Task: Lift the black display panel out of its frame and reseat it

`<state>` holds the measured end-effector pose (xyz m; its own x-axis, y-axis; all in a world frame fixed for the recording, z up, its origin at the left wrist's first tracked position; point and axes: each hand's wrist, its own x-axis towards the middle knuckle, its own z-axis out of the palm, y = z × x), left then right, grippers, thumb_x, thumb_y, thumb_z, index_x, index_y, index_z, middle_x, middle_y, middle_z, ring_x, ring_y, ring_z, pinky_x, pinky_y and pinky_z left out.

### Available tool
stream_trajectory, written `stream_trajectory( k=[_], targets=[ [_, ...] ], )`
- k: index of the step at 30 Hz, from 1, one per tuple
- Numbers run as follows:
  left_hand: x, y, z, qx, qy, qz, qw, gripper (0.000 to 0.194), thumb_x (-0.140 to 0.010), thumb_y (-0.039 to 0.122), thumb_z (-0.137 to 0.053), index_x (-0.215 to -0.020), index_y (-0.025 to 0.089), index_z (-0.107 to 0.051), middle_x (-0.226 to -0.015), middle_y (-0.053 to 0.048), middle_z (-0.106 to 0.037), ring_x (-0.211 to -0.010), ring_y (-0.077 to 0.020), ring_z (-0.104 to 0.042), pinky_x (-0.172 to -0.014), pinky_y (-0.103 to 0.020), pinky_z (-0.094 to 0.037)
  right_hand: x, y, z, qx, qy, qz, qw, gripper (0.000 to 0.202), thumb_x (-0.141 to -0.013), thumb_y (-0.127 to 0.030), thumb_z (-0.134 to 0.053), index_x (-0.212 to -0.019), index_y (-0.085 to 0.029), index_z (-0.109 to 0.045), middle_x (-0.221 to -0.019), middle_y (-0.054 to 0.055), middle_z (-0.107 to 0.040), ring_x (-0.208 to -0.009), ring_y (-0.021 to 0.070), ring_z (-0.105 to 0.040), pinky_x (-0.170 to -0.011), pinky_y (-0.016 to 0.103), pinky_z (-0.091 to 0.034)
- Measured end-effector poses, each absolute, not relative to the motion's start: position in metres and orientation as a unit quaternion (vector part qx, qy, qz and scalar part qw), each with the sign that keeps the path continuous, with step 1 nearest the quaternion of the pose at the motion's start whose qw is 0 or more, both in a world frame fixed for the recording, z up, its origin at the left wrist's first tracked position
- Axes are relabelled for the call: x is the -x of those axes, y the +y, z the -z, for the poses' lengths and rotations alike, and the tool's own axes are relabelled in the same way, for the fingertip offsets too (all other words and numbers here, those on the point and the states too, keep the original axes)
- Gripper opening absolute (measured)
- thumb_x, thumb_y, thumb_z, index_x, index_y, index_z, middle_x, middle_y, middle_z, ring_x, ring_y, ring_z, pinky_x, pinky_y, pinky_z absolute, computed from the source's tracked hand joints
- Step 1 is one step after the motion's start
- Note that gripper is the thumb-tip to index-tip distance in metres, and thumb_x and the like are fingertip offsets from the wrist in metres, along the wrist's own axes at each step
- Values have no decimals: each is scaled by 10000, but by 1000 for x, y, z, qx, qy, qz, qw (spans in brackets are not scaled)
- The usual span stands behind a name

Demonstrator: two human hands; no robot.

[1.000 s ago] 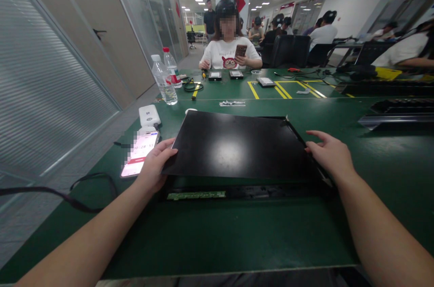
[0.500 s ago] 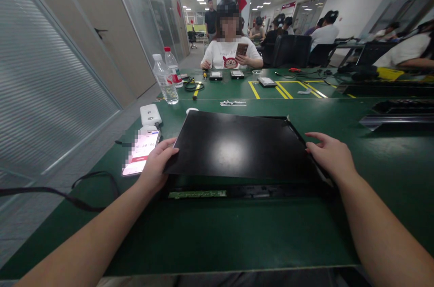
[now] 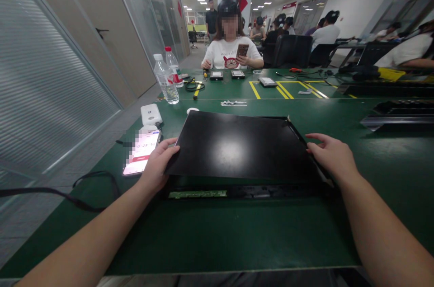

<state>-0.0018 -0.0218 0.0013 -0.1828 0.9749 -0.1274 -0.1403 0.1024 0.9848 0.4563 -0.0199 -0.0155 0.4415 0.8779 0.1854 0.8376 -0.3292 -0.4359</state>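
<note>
A glossy black panel (image 3: 237,147) lies tilted over a black frame (image 3: 267,191), its near edge raised off the frame. Along the frame's near side a green circuit strip (image 3: 197,194) shows. My left hand (image 3: 161,158) grips the panel's left edge, thumb on top and fingers beneath. At the right edge is my right hand (image 3: 330,156), its thumb and a finger closed on the panel and the index finger stretched out beyond it.
Left of the panel are a lit phone (image 3: 142,151), a white power bank (image 3: 151,115) and water bottles (image 3: 167,80). Across the green table (image 3: 237,242) a person (image 3: 232,47) holds a phone behind several hard drives (image 3: 238,74). Metal strips (image 3: 396,122) lie at the right.
</note>
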Motion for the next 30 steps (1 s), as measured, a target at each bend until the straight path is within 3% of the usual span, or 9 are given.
stream_trajectory(
  k=[21, 30],
  targets=[
    [2, -19, -2, -354, 540, -544, 536, 404, -694, 215, -798, -1094, 161, -778, -846, -44, -812, -735, -230, -748, -612, -268, -548, -460, -18, 16, 814, -530, -43, 234, 383, -805, -374, -574, -1099, -284, -802, -834, 65, -783, -847, 325, -713, -719, 434, -505],
    [3, -19, -1, -366, 541, -547, 524, 430, -684, 228, -817, -1110, 172, -796, -857, -40, -824, -784, -248, -767, -641, -278, -570, -445, -23, 7, 818, -546, -10, 183, 450, -817, -377, -549, -1168, -258, -803, -827, 81, -765, -771, 292, -681, -653, 392, -463]
  ],
)
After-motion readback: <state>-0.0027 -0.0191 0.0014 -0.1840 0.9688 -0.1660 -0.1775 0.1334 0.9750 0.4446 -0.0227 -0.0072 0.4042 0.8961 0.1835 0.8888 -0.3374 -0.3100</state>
